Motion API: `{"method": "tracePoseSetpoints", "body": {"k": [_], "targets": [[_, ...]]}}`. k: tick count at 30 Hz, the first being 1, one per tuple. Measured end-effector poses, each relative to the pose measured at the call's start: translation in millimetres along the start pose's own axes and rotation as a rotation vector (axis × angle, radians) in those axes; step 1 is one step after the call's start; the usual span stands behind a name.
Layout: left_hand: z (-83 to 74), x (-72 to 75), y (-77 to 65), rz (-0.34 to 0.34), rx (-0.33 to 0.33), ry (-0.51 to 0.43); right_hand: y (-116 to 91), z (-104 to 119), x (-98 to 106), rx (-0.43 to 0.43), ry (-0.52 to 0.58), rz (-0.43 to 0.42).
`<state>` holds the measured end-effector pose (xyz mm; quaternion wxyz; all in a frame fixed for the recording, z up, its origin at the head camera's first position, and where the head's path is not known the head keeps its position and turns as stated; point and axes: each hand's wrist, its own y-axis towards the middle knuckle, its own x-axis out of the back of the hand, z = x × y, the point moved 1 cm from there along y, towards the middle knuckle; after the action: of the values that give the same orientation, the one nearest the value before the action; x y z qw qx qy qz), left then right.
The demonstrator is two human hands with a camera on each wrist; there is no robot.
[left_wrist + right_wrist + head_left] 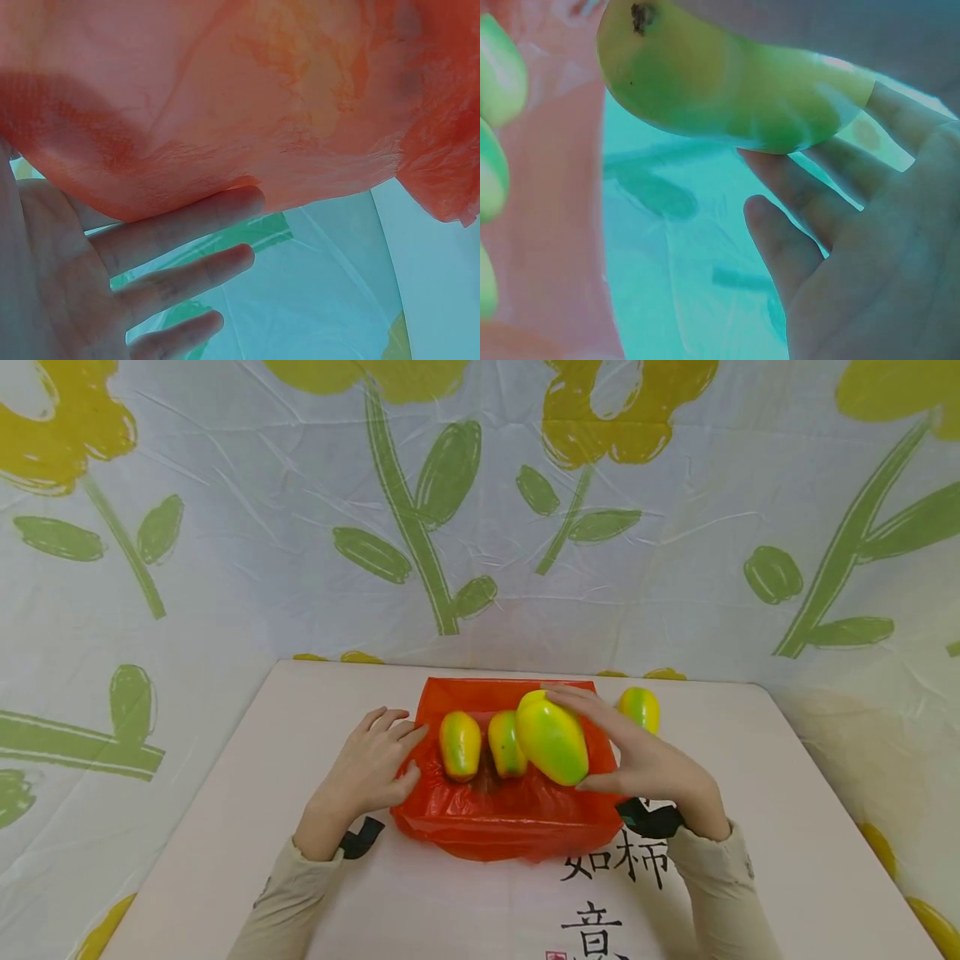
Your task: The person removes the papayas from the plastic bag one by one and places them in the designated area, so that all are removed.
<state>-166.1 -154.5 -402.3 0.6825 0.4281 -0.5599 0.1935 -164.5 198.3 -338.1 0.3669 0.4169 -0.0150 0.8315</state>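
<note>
My right hand [648, 760] holds a yellow-green mango [552, 739] above the right side of an opened red plastic bag [510, 831]. Thumb and fingers grip its right end; the right wrist view shows the mango [705, 82] with a dark stem mark. Inside the bag lie a left mango [460, 745] and a middle mango [507, 745], the latter partly hidden by the held one. At the bag's left side is my left hand [371, 764], fingers spread. In the left wrist view its nearly straight fingers [180, 229] lie along the bag's outer wall [247, 150].
Another mango [640, 708] rests on the table right of the bag, partly behind my right hand. The pale table [247, 827] bears black brush characters [592, 927] in front of the bag. A flower-printed cloth [300, 568] stands behind and around the table.
</note>
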Motion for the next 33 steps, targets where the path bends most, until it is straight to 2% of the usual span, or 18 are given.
{"method": "tracePoseSetpoints", "body": {"k": [7,13,17,22,27,33], "targets": [[0.1,-1.9,-0.9,-0.002,0.001,-0.010,-19,-6,17,-0.031,-0.017,-0.134],[0.2,-2.3,-1.3,0.001,0.004,-0.001,-33,-16,31,-0.024,0.035,-0.211],[0.4,-1.3,-0.7,-0.004,0.003,0.002,-39,-25,39,-0.006,0.043,-0.271],[0.1,-0.1,0.4,-0.006,0.003,0.002,-46,-36,46,0.057,0.070,-0.360],[-0.1,0.1,0.7,-0.002,0.005,0.001,-51,-45,52,0.084,0.172,-0.429],[-0.1,-0.2,-0.1,-0.005,0.003,-0.005,-58,-59,56,0.058,0.280,-0.527]]}}
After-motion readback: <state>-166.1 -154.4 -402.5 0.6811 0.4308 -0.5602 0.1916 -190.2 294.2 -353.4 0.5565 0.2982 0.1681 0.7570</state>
